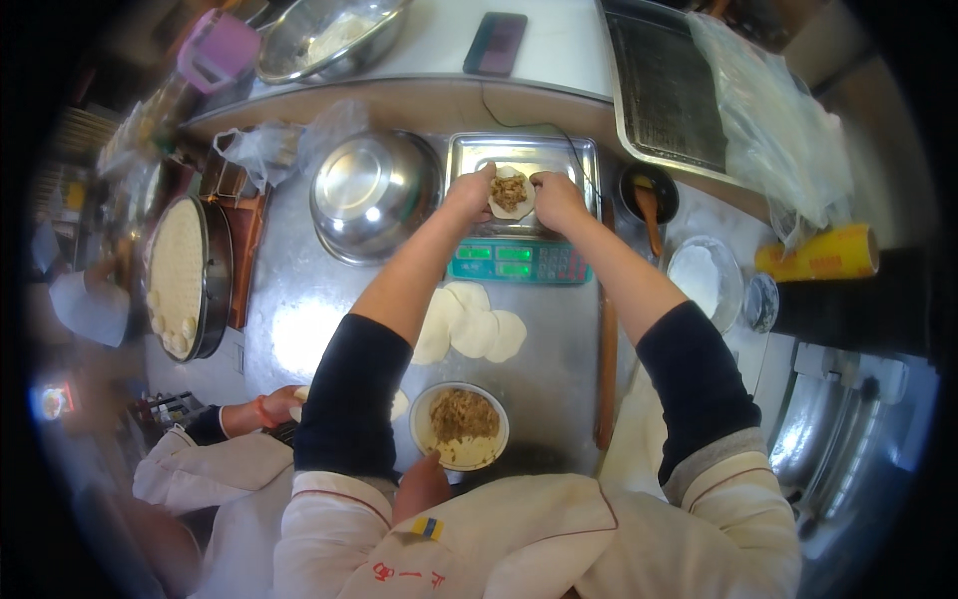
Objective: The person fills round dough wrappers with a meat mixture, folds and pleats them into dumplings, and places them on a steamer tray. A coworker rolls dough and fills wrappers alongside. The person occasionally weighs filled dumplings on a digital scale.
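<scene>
Between my hands, over the steel tray (464,224) of a digital scale (486,260), is a round dough wrapper (523,210) with brown minced filling (510,192) on it. My left hand (473,193) grips the wrapper's left edge, thumb on top. The fingers of my right hand (557,201) are bent at its right edge. Several flat dough rounds (474,332) overlap on the steel table below the scale. Nearer my body stands a white bowl (503,442) of the same kind of filling (464,416), with a co-worker's hand (423,483) at its rim.
An upturned steel bowl (352,180) lies left of the scale. A wooden rolling pin (607,359) and a dark pot (667,187) with a wooden-handled utensil are on the right. A co-worker's other hand (278,406) holds dough at lower left. A round pan (217,277) stands far left.
</scene>
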A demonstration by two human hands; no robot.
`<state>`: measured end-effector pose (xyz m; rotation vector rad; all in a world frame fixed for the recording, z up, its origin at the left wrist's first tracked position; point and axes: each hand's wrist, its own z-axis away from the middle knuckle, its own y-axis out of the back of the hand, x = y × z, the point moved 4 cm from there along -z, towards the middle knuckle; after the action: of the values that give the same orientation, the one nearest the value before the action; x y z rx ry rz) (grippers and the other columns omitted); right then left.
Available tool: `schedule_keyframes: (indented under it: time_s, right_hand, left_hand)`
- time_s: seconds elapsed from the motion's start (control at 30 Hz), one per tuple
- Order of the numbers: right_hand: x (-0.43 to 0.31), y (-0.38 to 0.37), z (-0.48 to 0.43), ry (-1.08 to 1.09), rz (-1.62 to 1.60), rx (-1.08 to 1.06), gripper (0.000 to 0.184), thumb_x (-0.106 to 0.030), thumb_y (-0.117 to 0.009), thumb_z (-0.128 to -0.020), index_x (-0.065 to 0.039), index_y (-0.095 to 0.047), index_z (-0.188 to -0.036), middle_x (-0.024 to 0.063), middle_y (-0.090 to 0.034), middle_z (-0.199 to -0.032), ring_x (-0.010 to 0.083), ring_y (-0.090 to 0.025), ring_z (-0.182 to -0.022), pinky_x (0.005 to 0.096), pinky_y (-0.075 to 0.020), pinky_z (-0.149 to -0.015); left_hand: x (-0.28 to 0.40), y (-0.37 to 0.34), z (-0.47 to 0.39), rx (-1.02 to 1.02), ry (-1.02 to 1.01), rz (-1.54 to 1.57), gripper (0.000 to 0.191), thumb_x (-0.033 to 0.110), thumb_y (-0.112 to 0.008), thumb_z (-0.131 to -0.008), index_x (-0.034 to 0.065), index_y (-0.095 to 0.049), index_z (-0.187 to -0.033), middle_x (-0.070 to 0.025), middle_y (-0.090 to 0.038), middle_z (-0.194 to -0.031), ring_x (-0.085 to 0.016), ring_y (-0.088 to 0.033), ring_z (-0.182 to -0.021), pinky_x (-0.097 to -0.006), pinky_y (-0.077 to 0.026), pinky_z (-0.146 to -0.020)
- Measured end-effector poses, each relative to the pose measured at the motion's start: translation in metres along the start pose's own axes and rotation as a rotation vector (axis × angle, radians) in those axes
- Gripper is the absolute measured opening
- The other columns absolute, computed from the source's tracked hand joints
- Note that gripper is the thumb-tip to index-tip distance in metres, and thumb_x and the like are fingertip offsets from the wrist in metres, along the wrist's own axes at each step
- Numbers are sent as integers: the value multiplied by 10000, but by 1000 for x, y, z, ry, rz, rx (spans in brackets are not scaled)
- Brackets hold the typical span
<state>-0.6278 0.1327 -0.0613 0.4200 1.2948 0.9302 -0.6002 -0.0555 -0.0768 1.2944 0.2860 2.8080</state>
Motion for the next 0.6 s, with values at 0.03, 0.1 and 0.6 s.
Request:
schedule_keyframes:
  time_s: [0.03, 0.1, 0.6]
  right_hand:
    - [2, -5, -4, 52, 0, -4, 342, -104, -592, -966, 13, -739, -1251, 279, -704, -1249, 424, -667, -1213, 483, -533, -1046]
    - [15, -13, -8, 51, 46, 92, 201, -142, -662, -949, 6, -763, -1041, 273, -726, -1103, 440, -705, -1077, 500, -567, -925]
    - [27, 0, 1, -63, -971, -98, 168, -178, -497, -1112, -88, -619, -1183, 57, -680, -1064, 165, -686, -928, 326, -598, -738]
  left_hand:
    - [-5, -1, -7, -4, -7, 5, 613, 577, -519, -1063, 42, -651, -1334, -106, -721, -1158, -222, -677, -1007, -401, -552, -918]
    - [-17, -7, -22, -96, -91, 22, 521, 512, -466, -1105, 73, -703, -1254, -75, -753, -1113, -210, -727, -1016, -414, -554, -921]
    - [16, -26, 62, -100, -166, 929, 487, 447, -506, -1100, 8, -694, -1194, -113, -733, -1146, -192, -703, -1051, -356, -556, -897]
